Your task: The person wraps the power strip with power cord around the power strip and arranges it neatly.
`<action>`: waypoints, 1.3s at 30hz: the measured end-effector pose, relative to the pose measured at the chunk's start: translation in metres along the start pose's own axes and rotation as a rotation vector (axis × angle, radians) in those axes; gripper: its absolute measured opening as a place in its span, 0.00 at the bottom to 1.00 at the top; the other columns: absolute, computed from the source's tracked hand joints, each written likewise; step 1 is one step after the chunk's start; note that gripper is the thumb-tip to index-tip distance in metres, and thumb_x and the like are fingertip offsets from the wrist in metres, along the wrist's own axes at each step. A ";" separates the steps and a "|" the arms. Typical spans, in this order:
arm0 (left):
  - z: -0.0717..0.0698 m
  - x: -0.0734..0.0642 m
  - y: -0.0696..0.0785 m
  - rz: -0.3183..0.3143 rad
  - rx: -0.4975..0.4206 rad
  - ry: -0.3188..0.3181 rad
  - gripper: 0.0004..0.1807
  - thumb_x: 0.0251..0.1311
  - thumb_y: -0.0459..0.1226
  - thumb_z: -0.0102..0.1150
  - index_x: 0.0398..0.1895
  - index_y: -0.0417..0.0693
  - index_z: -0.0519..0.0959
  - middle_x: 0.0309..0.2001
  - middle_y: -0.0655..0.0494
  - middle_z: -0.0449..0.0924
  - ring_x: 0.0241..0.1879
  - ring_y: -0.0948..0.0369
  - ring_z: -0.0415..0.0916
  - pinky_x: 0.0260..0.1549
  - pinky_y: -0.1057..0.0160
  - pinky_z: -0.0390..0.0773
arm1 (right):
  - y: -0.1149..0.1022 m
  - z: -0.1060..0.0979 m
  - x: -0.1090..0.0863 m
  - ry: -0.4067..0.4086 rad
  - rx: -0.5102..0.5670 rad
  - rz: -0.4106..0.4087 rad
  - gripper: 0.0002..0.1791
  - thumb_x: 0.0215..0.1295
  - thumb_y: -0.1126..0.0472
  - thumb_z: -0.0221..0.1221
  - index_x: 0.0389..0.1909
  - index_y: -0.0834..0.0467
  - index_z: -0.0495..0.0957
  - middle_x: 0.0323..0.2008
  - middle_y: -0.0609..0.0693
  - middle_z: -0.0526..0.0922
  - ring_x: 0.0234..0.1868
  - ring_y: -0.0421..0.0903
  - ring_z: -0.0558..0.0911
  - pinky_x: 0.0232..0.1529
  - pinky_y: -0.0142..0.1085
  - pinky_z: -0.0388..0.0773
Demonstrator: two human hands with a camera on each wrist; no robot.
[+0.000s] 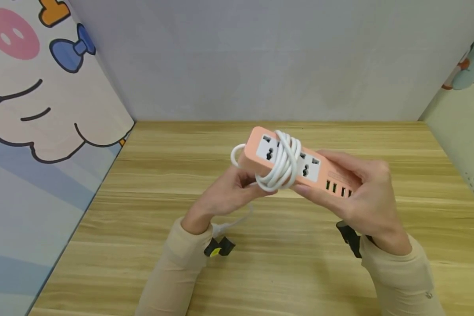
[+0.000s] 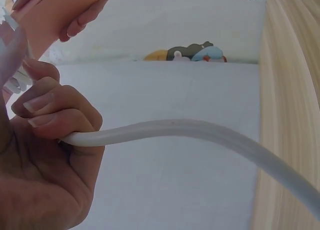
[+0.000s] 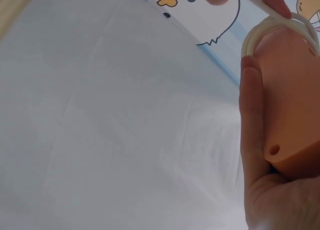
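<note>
A salmon-pink power strip (image 1: 256, 161) with white socket panels is held tilted above the table. Several turns of its white cable (image 1: 286, 169) are wrapped round the middle. My right hand (image 1: 373, 197) grips the strip's end beside the USB ports, thumb along the near side and fingers along the far side. Near the other end, my left hand (image 1: 229, 193) is partly hidden behind the strip. In the left wrist view, its curled fingers hold the loose cable (image 2: 175, 127), which runs out of the fist. The strip's plain underside (image 3: 290, 95) faces the right wrist view.
Beneath the hands lies a wood-grain table (image 1: 292, 272). A pale grey wall (image 1: 260, 61) rises behind it, with a cartoon-printed panel (image 1: 63, 109) at left and another printed panel (image 1: 462, 127) at right. A trailing part of the cable (image 1: 225, 227) hangs by the left wrist.
</note>
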State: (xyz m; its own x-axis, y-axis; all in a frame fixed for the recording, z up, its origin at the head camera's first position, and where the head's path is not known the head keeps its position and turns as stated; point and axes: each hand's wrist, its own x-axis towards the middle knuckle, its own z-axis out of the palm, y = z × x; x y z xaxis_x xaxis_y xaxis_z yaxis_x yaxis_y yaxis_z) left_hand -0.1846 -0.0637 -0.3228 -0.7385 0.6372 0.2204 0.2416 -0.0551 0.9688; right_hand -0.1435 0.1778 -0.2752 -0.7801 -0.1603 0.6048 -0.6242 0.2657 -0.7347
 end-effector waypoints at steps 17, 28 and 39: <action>-0.016 -0.008 0.005 0.056 0.244 0.008 0.23 0.66 0.26 0.59 0.65 0.36 0.73 0.57 0.43 0.81 0.46 0.62 0.76 0.48 0.62 0.78 | -0.002 0.000 -0.001 -0.110 0.158 -0.003 0.30 0.36 0.79 0.77 0.47 0.63 0.86 0.39 0.53 0.90 0.29 0.42 0.85 0.28 0.29 0.74; -0.024 -0.010 -0.004 0.124 0.235 0.007 0.19 0.58 0.24 0.63 0.54 0.29 0.79 0.47 0.39 0.85 0.41 0.63 0.77 0.46 0.62 0.79 | -0.004 -0.004 -0.004 -0.210 0.097 0.013 0.31 0.37 0.75 0.79 0.48 0.57 0.87 0.36 0.50 0.90 0.24 0.41 0.82 0.26 0.29 0.76; -0.031 -0.014 -0.006 0.030 0.121 -0.092 0.14 0.55 0.26 0.66 0.45 0.27 0.83 0.32 0.45 0.85 0.27 0.66 0.73 0.31 0.65 0.76 | -0.005 -0.010 -0.006 -0.372 0.013 -0.014 0.33 0.34 0.69 0.83 0.49 0.58 0.86 0.34 0.46 0.89 0.22 0.34 0.80 0.25 0.27 0.77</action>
State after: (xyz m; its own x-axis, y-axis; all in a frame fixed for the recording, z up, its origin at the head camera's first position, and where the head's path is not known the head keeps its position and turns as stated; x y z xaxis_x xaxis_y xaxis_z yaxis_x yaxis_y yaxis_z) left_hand -0.1953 -0.0961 -0.3277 -0.6703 0.7050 0.2318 0.3405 0.0145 0.9401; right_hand -0.1353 0.1867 -0.2715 -0.7322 -0.4987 0.4639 -0.6337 0.2491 -0.7323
